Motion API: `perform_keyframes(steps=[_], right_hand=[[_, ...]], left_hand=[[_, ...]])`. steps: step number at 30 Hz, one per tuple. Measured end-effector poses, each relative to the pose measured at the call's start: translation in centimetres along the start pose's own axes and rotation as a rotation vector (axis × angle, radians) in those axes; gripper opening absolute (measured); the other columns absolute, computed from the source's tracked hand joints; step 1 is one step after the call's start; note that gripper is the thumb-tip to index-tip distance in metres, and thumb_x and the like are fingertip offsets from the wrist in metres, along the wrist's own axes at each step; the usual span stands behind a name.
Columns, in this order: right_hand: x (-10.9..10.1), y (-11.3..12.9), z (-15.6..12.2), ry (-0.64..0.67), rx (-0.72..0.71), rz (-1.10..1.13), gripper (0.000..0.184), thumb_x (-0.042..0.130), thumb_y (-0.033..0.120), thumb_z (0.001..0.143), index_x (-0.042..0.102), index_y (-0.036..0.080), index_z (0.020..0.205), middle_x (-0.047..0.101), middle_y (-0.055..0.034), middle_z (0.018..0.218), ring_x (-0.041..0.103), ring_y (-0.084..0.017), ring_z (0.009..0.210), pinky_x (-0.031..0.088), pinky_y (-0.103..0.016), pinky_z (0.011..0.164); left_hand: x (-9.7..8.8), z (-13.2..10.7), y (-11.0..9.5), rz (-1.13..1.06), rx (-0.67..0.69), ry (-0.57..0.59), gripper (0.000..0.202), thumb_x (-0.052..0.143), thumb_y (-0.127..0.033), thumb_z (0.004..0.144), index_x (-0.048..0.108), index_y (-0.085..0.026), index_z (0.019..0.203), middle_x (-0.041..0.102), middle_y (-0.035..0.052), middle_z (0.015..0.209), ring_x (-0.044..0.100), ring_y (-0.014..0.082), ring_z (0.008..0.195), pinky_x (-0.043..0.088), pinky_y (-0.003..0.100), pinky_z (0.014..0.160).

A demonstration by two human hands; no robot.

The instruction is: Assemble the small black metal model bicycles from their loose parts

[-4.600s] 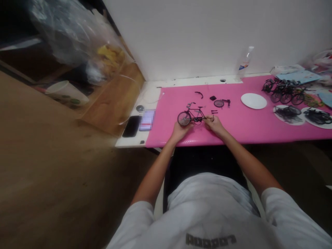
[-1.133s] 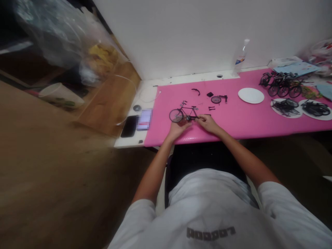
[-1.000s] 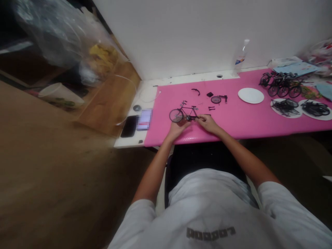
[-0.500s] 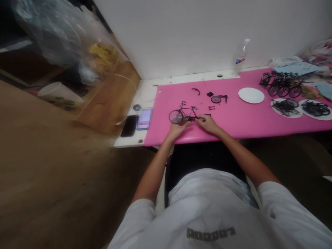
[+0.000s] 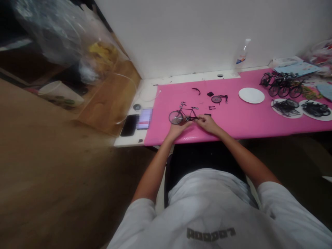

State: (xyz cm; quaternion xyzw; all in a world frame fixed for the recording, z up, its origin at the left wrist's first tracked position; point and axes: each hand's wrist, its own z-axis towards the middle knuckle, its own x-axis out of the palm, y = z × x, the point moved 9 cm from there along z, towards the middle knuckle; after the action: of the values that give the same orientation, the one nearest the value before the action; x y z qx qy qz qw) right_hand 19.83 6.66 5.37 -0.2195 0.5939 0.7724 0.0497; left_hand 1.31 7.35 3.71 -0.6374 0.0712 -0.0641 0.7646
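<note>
A small black model bicycle (image 5: 183, 113) with only its front wheel stands on the pink mat (image 5: 233, 117). My left hand (image 5: 177, 129) holds it from below, near the pedals. My right hand (image 5: 209, 123) is pinched at the rear end of its frame; what its fingertips hold is too small to make out. Behind the bicycle lie a loose wheel (image 5: 216, 99) with a black bracket, a curved black mudguard (image 5: 196, 91), a small black block (image 5: 210, 93) and short black bars (image 5: 211, 108).
A white plate (image 5: 251, 95) lies to the right, then finished model bicycles (image 5: 281, 84) and two plates of black parts (image 5: 301, 108). A plastic bottle (image 5: 241, 57) stands against the wall. Two phones (image 5: 137, 122) lie on the white table's left end. A plastic bag (image 5: 67, 38) sits on wooden furniture at left.
The view has shifted slightly since 4.6 s ago. Both hands stay at the bicycle, with only tiny finger movements in the last second.
</note>
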Motion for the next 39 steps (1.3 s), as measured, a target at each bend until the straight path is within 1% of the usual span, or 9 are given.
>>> perform_keyframes(steps=[6,9,12,17,21,24,28,33,39], right_hand=[[0.3,0.3,-0.2,0.030,-0.008,-0.032,0.036,0.063,0.053,0.099,0.059,0.022,0.079,0.045,0.0038,0.069,0.042,-0.016,0.066,0.030,-0.031,0.064],[0.6,0.6,-0.4,0.055,-0.019,-0.053,0.037,0.063,0.054,0.099,0.063,0.022,0.082,0.044,0.0042,0.067,0.040,-0.016,0.066,0.028,-0.031,0.063],[0.7,0.9,-0.5,0.059,-0.034,-0.081,0.036,0.062,0.054,0.100,0.067,0.021,0.086,0.044,0.0045,0.067,0.039,-0.016,0.065,0.028,-0.031,0.063],[0.6,1.2,-0.6,0.064,-0.047,-0.124,0.034,0.062,0.052,0.100,0.065,0.021,0.086,0.044,0.0047,0.067,0.039,-0.015,0.064,0.028,-0.031,0.064],[0.6,1.3,-0.6,0.063,-0.049,-0.116,0.035,0.061,0.052,0.100,0.060,0.022,0.082,0.043,0.0050,0.067,0.039,-0.015,0.065,0.028,-0.032,0.065],[0.5,1.2,-0.6,0.048,-0.045,-0.106,0.035,0.061,0.051,0.100,0.057,0.023,0.080,0.044,0.0045,0.068,0.040,-0.016,0.066,0.029,-0.031,0.065],[0.6,1.1,-0.5,0.050,-0.040,-0.105,0.035,0.061,0.051,0.100,0.057,0.023,0.080,0.046,0.0039,0.068,0.041,-0.016,0.066,0.029,-0.031,0.065],[0.5,1.0,-0.5,0.045,-0.035,-0.098,0.033,0.061,0.050,0.100,0.061,0.022,0.082,0.049,0.0030,0.069,0.043,-0.017,0.066,0.030,-0.031,0.065],[0.3,0.6,-0.3,0.019,-0.037,-0.063,0.034,0.062,0.053,0.099,0.065,0.022,0.087,0.055,0.0015,0.072,0.044,-0.017,0.068,0.032,-0.031,0.066]], left_hand=[[-0.1,0.1,0.7,-0.023,-0.003,-0.013,0.044,0.094,-0.045,0.080,0.080,-0.021,0.114,0.080,0.0103,0.121,0.075,0.0254,0.115,0.055,0.048,0.119],[-0.4,0.2,1.1,-0.027,-0.019,-0.038,0.050,0.095,-0.046,0.079,0.079,-0.020,0.119,0.079,0.0119,0.122,0.075,0.0262,0.115,0.057,0.050,0.117],[-0.5,0.2,1.1,-0.038,-0.025,-0.044,0.048,0.096,-0.046,0.078,0.081,-0.020,0.116,0.080,0.0117,0.120,0.076,0.0268,0.114,0.057,0.049,0.115],[-0.3,0.2,0.5,-0.025,-0.015,-0.030,0.043,0.095,-0.047,0.079,0.081,-0.020,0.110,0.081,0.0102,0.115,0.076,0.0261,0.112,0.057,0.048,0.116],[-0.1,0.1,0.6,-0.041,-0.016,0.011,0.044,0.095,-0.044,0.080,0.080,-0.021,0.114,0.080,0.0093,0.119,0.076,0.0250,0.113,0.056,0.049,0.117],[0.1,0.1,0.8,-0.058,-0.006,0.039,0.051,0.098,-0.039,0.076,0.078,-0.021,0.119,0.078,0.0096,0.124,0.075,0.0250,0.116,0.055,0.050,0.119],[-0.2,0.2,0.9,-0.038,-0.002,0.004,0.051,0.098,-0.038,0.075,0.076,-0.020,0.117,0.079,0.0100,0.121,0.076,0.0247,0.112,0.056,0.053,0.118],[0.1,0.2,1.0,-0.102,-0.045,0.011,0.049,0.100,-0.034,0.071,0.076,-0.019,0.112,0.080,0.0085,0.114,0.078,0.0242,0.109,0.058,0.050,0.116],[0.0,0.0,0.7,-0.092,-0.025,-0.013,0.049,0.100,-0.035,0.072,0.078,-0.021,0.113,0.081,0.0096,0.118,0.077,0.0263,0.113,0.058,0.051,0.116]])
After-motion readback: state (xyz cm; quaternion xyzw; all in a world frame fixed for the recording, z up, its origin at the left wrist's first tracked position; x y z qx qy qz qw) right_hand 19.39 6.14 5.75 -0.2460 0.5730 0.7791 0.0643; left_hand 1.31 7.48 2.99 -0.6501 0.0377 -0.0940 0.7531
